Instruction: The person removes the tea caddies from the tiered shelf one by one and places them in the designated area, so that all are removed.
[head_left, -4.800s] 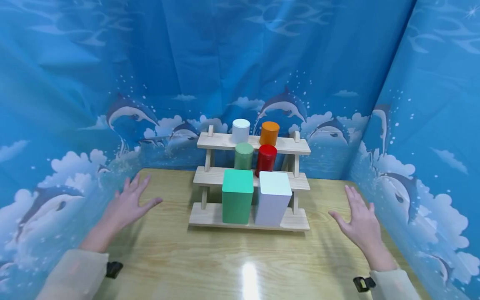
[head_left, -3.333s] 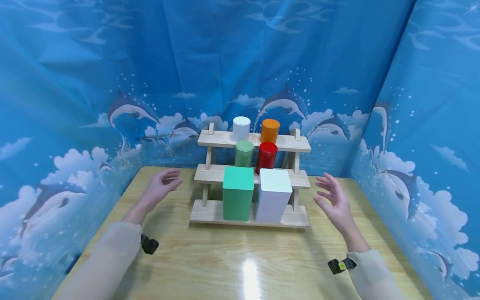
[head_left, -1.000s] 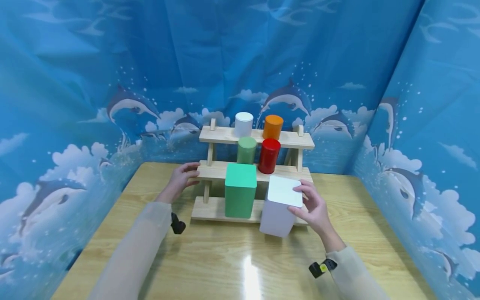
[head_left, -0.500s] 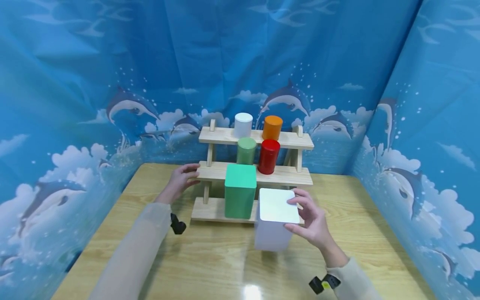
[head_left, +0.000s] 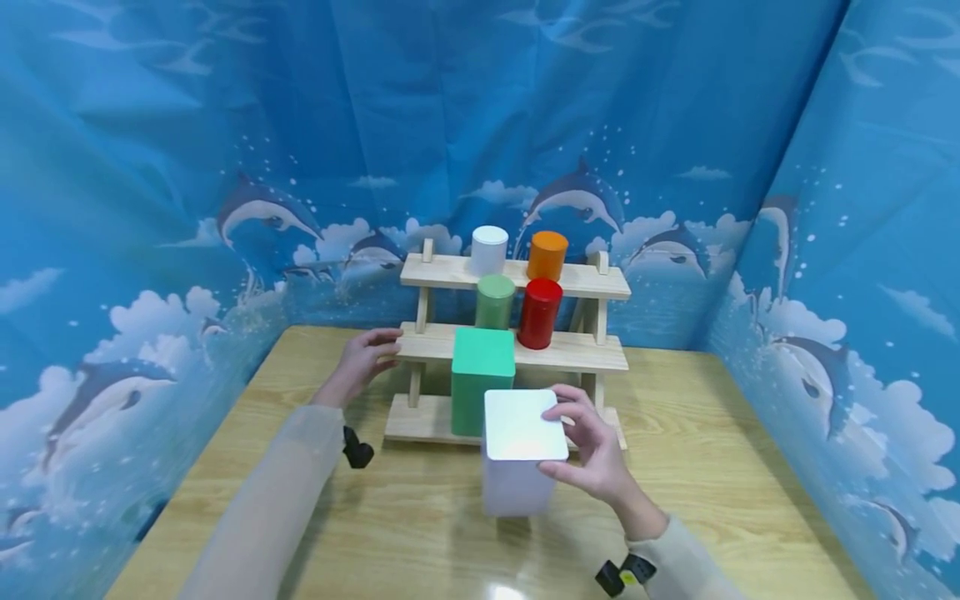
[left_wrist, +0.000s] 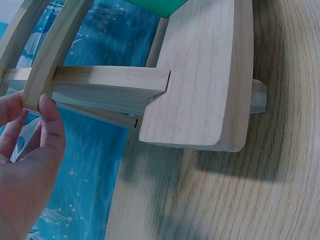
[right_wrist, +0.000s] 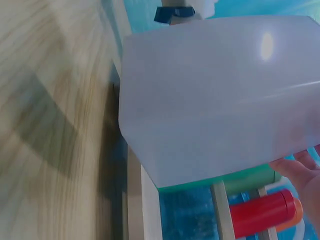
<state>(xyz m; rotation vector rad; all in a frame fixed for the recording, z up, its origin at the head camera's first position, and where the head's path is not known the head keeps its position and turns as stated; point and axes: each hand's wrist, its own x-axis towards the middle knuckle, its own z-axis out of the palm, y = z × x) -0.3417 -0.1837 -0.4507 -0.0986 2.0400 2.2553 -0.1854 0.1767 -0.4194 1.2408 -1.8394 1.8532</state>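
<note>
My right hand [head_left: 596, 458] grips a white rectangular box [head_left: 525, 479] by the right side of its top, thumb in front and fingers behind. The box is held upright in front of the wooden three-tier display rack [head_left: 420, 418], its shadow on the table below. In the right wrist view the white box [right_wrist: 215, 95] fills the middle, with fingertips at its lower right edge. My left hand [head_left: 362, 360] pinches the left end of the rack's middle shelf; the left wrist view shows thumb and fingers around that shelf end [left_wrist: 37, 90]. A green box [head_left: 480, 354] stands on the lowest shelf, partly hidden behind the white one.
On the middle shelf stand a pale green canister [head_left: 495, 304] and a red canister [head_left: 540, 315]. A white canister [head_left: 489, 250] and an orange canister [head_left: 547, 256] occupy the top shelf. The wooden table [head_left: 375, 533] is backed by a blue dolphin-print curtain [head_left: 360, 108].
My right hand took the white box off the lowest shelf, drawing it forward and then left, before the green box. My left hand came in to the middle shelf's end and stayed there.
</note>
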